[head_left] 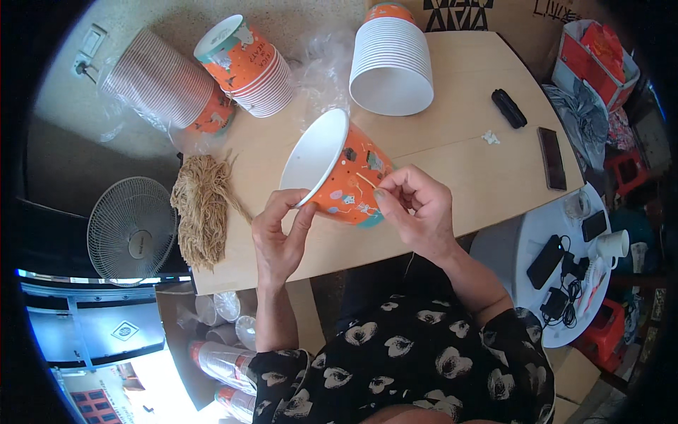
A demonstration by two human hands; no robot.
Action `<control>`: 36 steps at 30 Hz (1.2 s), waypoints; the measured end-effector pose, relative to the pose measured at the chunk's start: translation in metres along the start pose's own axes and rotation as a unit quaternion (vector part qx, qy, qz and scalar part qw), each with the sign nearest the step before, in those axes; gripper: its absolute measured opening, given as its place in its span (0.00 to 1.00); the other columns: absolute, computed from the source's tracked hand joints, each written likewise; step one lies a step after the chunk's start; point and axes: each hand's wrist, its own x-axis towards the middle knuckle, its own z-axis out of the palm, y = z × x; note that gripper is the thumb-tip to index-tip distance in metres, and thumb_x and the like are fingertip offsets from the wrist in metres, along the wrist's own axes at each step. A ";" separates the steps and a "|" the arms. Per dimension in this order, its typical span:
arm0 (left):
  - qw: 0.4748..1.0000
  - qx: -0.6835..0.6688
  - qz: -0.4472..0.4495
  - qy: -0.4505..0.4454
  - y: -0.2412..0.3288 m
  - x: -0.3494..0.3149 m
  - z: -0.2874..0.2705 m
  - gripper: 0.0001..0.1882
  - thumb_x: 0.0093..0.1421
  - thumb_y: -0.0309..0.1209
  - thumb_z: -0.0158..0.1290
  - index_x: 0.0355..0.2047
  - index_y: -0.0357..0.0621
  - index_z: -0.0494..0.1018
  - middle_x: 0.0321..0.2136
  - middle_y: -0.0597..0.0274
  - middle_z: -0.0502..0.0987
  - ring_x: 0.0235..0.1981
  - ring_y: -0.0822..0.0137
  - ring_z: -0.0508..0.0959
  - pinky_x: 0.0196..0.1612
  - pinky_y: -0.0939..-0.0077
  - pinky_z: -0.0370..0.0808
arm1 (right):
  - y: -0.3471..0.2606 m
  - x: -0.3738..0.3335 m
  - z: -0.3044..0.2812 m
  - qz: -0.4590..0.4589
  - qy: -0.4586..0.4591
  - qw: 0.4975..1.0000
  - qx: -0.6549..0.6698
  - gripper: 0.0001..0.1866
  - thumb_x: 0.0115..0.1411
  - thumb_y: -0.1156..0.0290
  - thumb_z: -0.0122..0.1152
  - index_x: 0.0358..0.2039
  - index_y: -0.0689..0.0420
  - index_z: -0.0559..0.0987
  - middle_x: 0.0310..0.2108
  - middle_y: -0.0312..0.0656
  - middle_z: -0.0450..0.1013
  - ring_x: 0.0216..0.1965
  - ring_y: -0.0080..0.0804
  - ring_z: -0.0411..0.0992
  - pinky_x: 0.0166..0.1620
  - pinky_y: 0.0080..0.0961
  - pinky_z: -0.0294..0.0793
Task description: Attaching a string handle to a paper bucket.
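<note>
Fan (134, 230) stands at the far left, beside the tabletop (261, 155). At the tabletop's left edge we find a hank of tan twine (201, 212), with one loose strand trailing toward the left hand. Behind it, a film-wrapped stack (159, 81) leans over, and an inverted stack (244, 67) stands base up.

Our left hand (279, 233) is closed to a pinch: thumb and fingers grip the near edge of the rim of an orange cup (353, 173). We hold the cup raised over the near part of the tabletop, between both hands. Its long axis runs from the mouth, at upper left, to the teal base, at lower right. The left hand is therefore nearer the mouth; the right hand is nearer the base.

Beyond the cup, a third stack (392, 63) lies with its mouth toward us. Our right hand (417, 208) is likewise pinched, with a thin tan strand (366, 179) between thumb and forefinger, angled against the printed wall. We cannot tell whether the strand is fixed there. Farther right lie a black case (508, 108) and a phone (551, 159).
</note>
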 end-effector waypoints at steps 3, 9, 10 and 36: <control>0.999 0.034 0.033 0.008 0.004 -0.001 0.001 0.08 0.61 0.20 0.61 0.41 0.37 0.80 0.36 0.57 0.82 0.39 0.65 0.80 0.47 0.73 0.75 | 0.002 0.001 0.002 0.007 -0.002 1.000 0.001 0.03 0.65 0.81 0.61 0.36 0.63 0.75 0.29 0.32 0.74 0.29 0.09 0.69 0.31 0.10 0.67; 0.988 0.134 0.076 -0.008 0.012 -0.004 0.000 0.09 0.60 0.19 0.61 0.42 0.38 0.80 0.39 0.54 0.81 0.43 0.62 0.80 0.47 0.71 0.75 | 0.004 0.002 0.003 0.029 -0.007 1.000 -0.005 0.03 0.66 0.79 0.61 0.35 0.62 0.75 0.28 0.30 0.74 0.27 0.07 0.67 0.29 0.08 0.65; 0.985 0.150 0.088 -0.011 0.014 -0.003 0.002 0.09 0.60 0.19 0.61 0.41 0.38 0.80 0.38 0.53 0.81 0.43 0.61 0.80 0.47 0.70 0.76 | 0.005 0.001 0.001 0.029 -0.007 1.000 -0.005 0.03 0.66 0.79 0.61 0.35 0.62 0.75 0.28 0.30 0.74 0.27 0.07 0.67 0.29 0.08 0.65; 0.959 0.095 0.042 -0.263 0.000 0.053 0.046 0.17 0.62 0.22 0.60 0.51 0.36 0.78 0.39 0.48 0.84 0.38 0.58 0.86 0.41 0.69 0.83 | 0.054 -0.010 -0.031 0.091 -0.010 0.993 -0.075 0.01 0.66 0.80 0.59 0.35 0.62 0.77 0.26 0.26 0.72 0.25 0.06 0.64 0.27 0.09 0.61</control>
